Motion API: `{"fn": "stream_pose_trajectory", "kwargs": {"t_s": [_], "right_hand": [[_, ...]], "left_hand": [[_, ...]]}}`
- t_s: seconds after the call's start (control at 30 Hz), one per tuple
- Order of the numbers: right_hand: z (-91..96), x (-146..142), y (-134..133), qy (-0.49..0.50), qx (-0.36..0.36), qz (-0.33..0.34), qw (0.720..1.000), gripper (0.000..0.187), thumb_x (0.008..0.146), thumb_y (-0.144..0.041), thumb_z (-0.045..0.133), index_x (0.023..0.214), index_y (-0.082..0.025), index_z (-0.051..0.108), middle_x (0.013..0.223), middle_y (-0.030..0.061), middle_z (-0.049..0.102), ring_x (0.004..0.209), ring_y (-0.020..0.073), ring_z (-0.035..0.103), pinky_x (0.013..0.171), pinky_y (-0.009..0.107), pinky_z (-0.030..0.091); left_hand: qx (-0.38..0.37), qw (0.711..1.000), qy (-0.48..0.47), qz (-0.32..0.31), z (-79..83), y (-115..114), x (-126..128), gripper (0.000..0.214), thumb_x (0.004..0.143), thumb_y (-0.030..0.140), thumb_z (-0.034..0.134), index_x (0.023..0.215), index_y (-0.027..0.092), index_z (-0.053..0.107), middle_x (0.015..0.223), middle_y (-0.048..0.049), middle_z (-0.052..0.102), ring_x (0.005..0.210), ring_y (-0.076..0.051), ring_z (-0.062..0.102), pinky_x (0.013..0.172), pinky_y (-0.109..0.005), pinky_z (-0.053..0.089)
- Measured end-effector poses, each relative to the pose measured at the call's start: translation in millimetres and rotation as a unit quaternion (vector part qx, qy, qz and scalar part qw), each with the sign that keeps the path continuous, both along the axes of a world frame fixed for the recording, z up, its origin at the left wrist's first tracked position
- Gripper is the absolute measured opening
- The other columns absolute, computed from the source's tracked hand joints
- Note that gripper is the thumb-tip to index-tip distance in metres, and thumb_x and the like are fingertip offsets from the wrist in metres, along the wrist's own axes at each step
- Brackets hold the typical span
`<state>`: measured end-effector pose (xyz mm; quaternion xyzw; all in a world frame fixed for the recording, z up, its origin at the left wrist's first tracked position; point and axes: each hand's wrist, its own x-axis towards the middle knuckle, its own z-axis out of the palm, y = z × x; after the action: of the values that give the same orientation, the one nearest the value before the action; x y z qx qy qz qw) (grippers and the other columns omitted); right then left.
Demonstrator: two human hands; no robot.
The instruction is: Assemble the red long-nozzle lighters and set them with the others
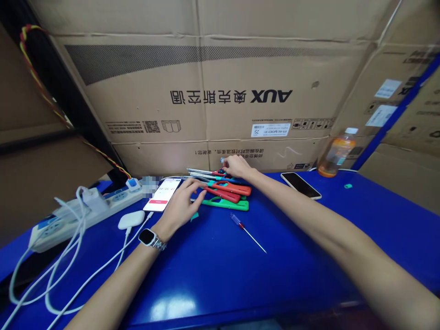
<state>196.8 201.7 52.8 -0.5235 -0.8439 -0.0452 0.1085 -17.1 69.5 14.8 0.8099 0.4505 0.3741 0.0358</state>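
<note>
Several long-nosed gas lighters lie in a pile at the table's back, among them a green lighter (pixel 230 204), a red lighter (pixel 225 195) and an orange lighter (pixel 233 188). My left hand (pixel 180 204) reaches over their metal nozzle ends with fingers stretched and apart, gripping nothing that I can see. Behind the pile, my right hand (pixel 238 166) has its fingers bent together, with a small pale-blue bit at the fingertips; what they hold is too small to name. A screwdriver (pixel 237 221) with a clear purple-red handle lies in front of the lighters.
A lit phone (pixel 162 196) showing a timer lies beside my left hand. A white earbud case (pixel 131 220), a power strip (pixel 117 199) and loose white cables fill the left. Rightward are a dark-screened phone (pixel 300 185) and an orange drink bottle (pixel 335 153). Cardboard (pixel 220 68) walls the back.
</note>
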Motion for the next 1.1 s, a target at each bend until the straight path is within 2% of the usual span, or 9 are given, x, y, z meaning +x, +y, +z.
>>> {"fn": "stream_pose_trajectory", "kwargs": {"t_s": [0.13, 0.3, 0.5, 0.63, 0.77, 0.83, 0.93, 1.03, 1.1], "right_hand": [[9.5, 7.3, -3.4, -0.005, 0.029, 0.033, 0.999, 0.020, 0.092, -0.027, 0.056, 0.095, -0.018, 0.073, 0.100, 0.0106, 0.074, 0.097, 0.0234, 0.065, 0.084, 0.030, 0.043], [30.1, 23.1, -25.8, 0.001, 0.081, 0.066, 0.994, 0.026, 0.095, -0.021, 0.047, 0.100, -0.012, 0.071, 0.108, 0.0152, 0.069, 0.106, 0.0254, 0.059, 0.093, 0.034, 0.040], [45.1, 41.5, -79.0, 0.088, 0.155, 0.077, 0.981, 0.021, 0.094, -0.024, 0.052, 0.095, -0.015, 0.070, 0.096, 0.0101, 0.067, 0.097, 0.0239, 0.057, 0.086, 0.034, 0.040], [26.8, 42.5, -119.2, 0.135, 0.087, 0.072, 0.984, 0.015, 0.091, -0.024, 0.055, 0.089, -0.018, 0.068, 0.093, 0.0077, 0.067, 0.091, 0.0220, 0.059, 0.078, 0.032, 0.041], [-9.7, 35.5, -144.8, 0.239, -0.062, 0.080, 0.966, 0.016, 0.091, -0.028, 0.053, 0.085, -0.018, 0.064, 0.081, 0.0044, 0.069, 0.072, 0.0182, 0.061, 0.066, 0.029, 0.042], [-25.2, 30.4, -150.2, 0.315, -0.144, 0.082, 0.935, 0.018, 0.091, -0.031, 0.051, 0.085, -0.018, 0.061, 0.074, 0.0032, 0.067, 0.066, 0.0177, 0.062, 0.060, 0.027, 0.042], [-38.5, 23.0, -154.7, 0.415, -0.184, 0.074, 0.888, 0.016, 0.087, -0.033, 0.055, 0.089, -0.018, 0.059, 0.080, 0.0044, 0.068, 0.070, 0.0185, 0.065, 0.059, 0.027, 0.045], [-41.6, 17.3, -162.0, 0.488, -0.240, 0.070, 0.836, 0.023, 0.088, -0.036, 0.053, 0.102, -0.018, 0.057, 0.087, 0.0059, 0.068, 0.073, 0.0198, 0.069, 0.061, 0.030, 0.052], [-40.5, 14.6, -168.4, 0.532, -0.319, 0.058, 0.782, 0.029, 0.090, -0.039, 0.048, 0.113, -0.020, 0.051, 0.077, 0.0029, 0.067, 0.065, 0.0204, 0.070, 0.058, 0.033, 0.055]], "left_hand": [[-0.053, 0.999, 0.006, 0.008, 8.4, -3.7, -13.7, 0.023, 0.093, 0.036, 0.053, 0.089, 0.018, 0.067, 0.085, -0.0039, 0.065, 0.075, -0.018, 0.058, 0.070, -0.031, 0.046], [-0.249, 0.967, 0.047, -0.035, 8.1, -9.4, -32.2, 0.035, 0.075, 0.049, 0.070, 0.093, 0.019, 0.070, 0.084, -0.0037, 0.070, 0.074, -0.019, 0.062, 0.067, -0.029, 0.048], [-0.244, 0.964, 0.093, -0.049, -2.0, -7.3, -28.8, 0.021, 0.070, 0.035, 0.072, 0.084, 0.020, 0.074, 0.082, -0.0048, 0.071, 0.072, -0.019, 0.061, 0.066, -0.028, 0.045], [-0.222, 0.969, 0.063, -0.086, -3.7, -8.4, -21.8, 0.013, 0.077, 0.032, 0.066, 0.079, 0.020, 0.072, 0.075, -0.0035, 0.068, 0.067, -0.017, 0.058, 0.063, -0.027, 0.044], [-0.244, 0.958, -0.107, -0.106, -4.9, -7.3, -10.9, 0.020, 0.083, 0.038, 0.065, 0.087, 0.019, 0.069, 0.073, -0.0021, 0.067, 0.064, -0.016, 0.058, 0.061, -0.026, 0.045], [-0.252, 0.927, -0.255, -0.108, -6.2, -5.4, -1.8, 0.021, 0.082, 0.037, 0.069, 0.088, 0.018, 0.068, 0.080, -0.0035, 0.069, 0.070, -0.015, 0.061, 0.067, -0.026, 0.050], [-0.283, 0.815, -0.499, -0.083, -6.9, -4.1, 12.9, 0.016, 0.085, 0.030, 0.069, 0.089, 0.015, 0.066, 0.088, -0.0053, 0.071, 0.078, -0.015, 0.068, 0.080, -0.029, 0.054], [-0.306, 0.711, -0.628, -0.081, -3.4, -6.0, 22.6, 0.011, 0.094, 0.021, 0.057, 0.088, 0.014, 0.063, 0.097, -0.0089, 0.073, 0.090, -0.016, 0.071, 0.091, -0.031, 0.053], [-0.306, 0.676, -0.666, -0.083, 1.0, -7.7, 25.0, 0.015, 0.098, 0.020, 0.050, 0.089, 0.014, 0.061, 0.108, -0.0118, 0.073, 0.097, -0.016, 0.071, 0.097, -0.031, 0.052]]}}
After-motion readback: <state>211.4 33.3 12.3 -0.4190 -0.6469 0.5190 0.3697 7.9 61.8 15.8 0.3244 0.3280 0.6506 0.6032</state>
